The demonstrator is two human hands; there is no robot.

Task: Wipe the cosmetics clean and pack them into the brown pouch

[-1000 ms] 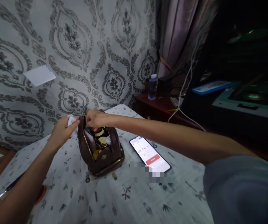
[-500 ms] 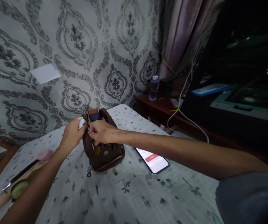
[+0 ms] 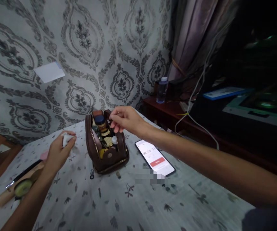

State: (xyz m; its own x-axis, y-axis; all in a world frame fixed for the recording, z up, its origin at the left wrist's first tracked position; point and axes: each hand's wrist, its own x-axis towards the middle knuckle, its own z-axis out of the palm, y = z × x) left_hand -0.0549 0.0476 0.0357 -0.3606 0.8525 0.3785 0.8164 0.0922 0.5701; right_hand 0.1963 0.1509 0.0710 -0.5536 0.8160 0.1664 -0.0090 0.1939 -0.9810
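Since half a second ago, the right hand (image 3: pixel 129 120) has drawn out of the bag (image 3: pixel 108 163) to its right rim, and the left hand (image 3: pixel 58 149) has left the bag's opposite edge and stands well apart from it. The right fingers curl loosely with gaps between them; nothing held shows, though whether their tips touch the rim I cannot tell. The left thumb and fingers pinch a crumpled white wad (image 3: pixel 67 140). With the bag upright and its mouth unzipped, good handling probably means steadying one side wall, reaching straight down between the zipper edges, and keeping the wad clear of the opening. Counted from the largest down: one printed sheet (image 3: pixel 133 211), one bag on it between the hands, one phone (image 3: pixel 155 157) just right of the bag, and one bottle (image 3: pixel 162 91) beyond. Beside the left forearm lie at least four pieces: one beige tube (image 3: pixel 2 199), one dark stick (image 3: pixel 25 172), one round compact (image 3: pixel 24 186), one pink piece (image 3: pixel 44 155). The bag's contents overlap too much for a full count, but one blue lid (image 3: pixel 100 120) and one smaller white cap (image 3: pixel 114 140) stand out.
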